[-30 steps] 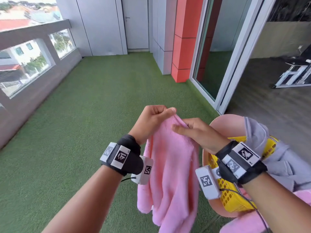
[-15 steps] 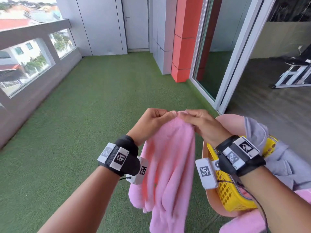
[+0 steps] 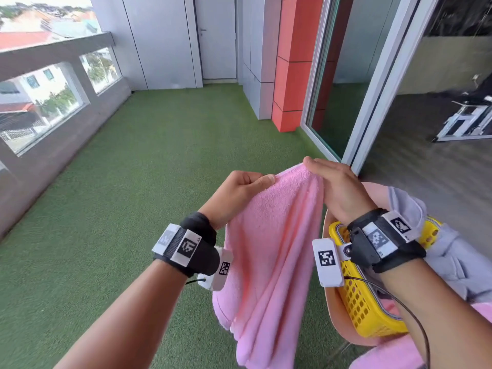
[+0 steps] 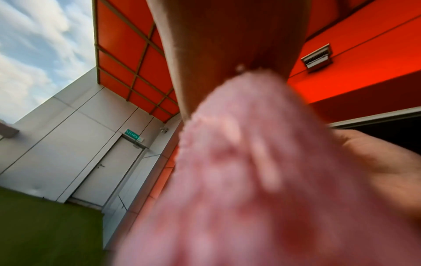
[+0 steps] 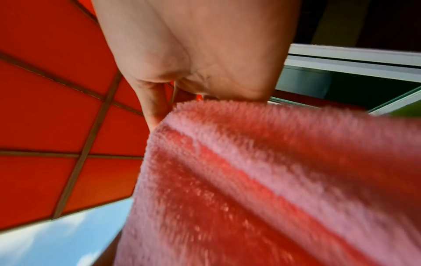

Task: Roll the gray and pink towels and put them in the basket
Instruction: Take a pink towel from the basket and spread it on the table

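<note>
A pink towel [image 3: 269, 251] hangs in the air in front of me, held by its top edge. My left hand [image 3: 250, 182] pinches the edge's left end, and my right hand [image 3: 319, 169] pinches its right end. Up close the pink towel [image 4: 239, 180] fills the left wrist view, and the same pink towel [image 5: 273, 180] hangs below my fingers [image 5: 154, 108] in the right wrist view. A yellow basket [image 3: 362, 307] sits on a pink chair [image 3: 372, 190] at the lower right. A gray towel [image 3: 458, 262] lies draped over the basket's far side.
Green artificial turf [image 3: 133, 195] covers the balcony floor. A low wall with windows [image 3: 53, 102] runs along the left. A red column [image 3: 290, 62] and a glass sliding door [image 3: 346, 75] stand on the right. More pink cloth [image 3: 394, 355] lies at the bottom right.
My hands have moved apart along the towel's top edge, the right hand going right and up. The towel hangs wider and flatter than before.
</note>
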Demonstrator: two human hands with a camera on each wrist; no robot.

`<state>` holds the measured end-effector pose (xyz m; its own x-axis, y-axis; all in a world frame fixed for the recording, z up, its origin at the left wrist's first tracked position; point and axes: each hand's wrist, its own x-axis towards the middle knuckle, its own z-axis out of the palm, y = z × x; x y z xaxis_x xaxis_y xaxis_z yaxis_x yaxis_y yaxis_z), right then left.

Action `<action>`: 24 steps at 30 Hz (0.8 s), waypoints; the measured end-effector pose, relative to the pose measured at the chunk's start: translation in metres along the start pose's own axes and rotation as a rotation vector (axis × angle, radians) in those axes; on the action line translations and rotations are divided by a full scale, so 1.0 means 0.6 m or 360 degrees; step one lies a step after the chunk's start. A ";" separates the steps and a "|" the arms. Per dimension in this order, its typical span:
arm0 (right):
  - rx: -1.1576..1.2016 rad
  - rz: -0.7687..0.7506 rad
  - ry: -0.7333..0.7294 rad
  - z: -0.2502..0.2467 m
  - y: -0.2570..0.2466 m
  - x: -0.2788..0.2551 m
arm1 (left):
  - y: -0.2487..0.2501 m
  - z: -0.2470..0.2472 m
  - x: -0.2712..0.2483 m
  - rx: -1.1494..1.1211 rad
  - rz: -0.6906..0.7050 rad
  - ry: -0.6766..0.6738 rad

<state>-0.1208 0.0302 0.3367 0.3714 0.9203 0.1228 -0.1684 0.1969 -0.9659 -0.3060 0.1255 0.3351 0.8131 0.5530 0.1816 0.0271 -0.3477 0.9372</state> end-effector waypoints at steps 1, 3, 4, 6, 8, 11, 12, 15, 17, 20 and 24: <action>-0.0054 0.0010 -0.0042 0.005 0.006 -0.002 | 0.002 -0.003 0.002 0.0014 -0.0005 0.0044; -0.0382 0.0097 -0.0325 0.029 0.027 -0.015 | 0.014 -0.003 0.010 0.0001 0.0019 0.0136; -0.0522 0.0116 -0.0454 0.039 0.033 -0.023 | 0.021 -0.001 0.012 -0.0004 0.0042 0.0142; -0.0581 0.0001 -0.0404 0.045 0.026 -0.024 | 0.021 0.002 0.016 -0.0013 0.0031 0.0074; -0.0468 -0.0187 -0.0043 0.029 0.012 -0.012 | 0.009 0.002 0.013 0.0010 -0.0024 0.0039; -0.0314 -0.0202 0.0163 0.020 0.022 -0.007 | -0.003 -0.003 0.013 -0.0035 -0.0040 0.0074; -0.0343 -0.0144 0.0030 0.028 0.038 -0.011 | 0.001 -0.003 0.014 -0.0058 -0.0014 0.0104; -0.0570 -0.0056 -0.0303 0.049 0.056 -0.029 | 0.006 -0.004 0.022 -0.0053 0.0010 0.0105; -0.0441 -0.0146 -0.0129 0.032 0.038 -0.017 | 0.008 -0.005 0.017 -0.0001 -0.0025 0.0003; -0.0109 -0.0172 0.0127 0.005 0.019 -0.008 | 0.008 -0.012 0.012 0.0080 -0.0024 0.0028; -0.0308 0.0008 -0.0331 0.047 0.044 -0.026 | 0.019 -0.011 0.026 0.0073 0.0083 0.0048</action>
<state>-0.1567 0.0303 0.3155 0.1721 0.9747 0.1426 0.0153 0.1421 -0.9897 -0.2971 0.1351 0.3504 0.7964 0.5555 0.2393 0.0123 -0.4105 0.9118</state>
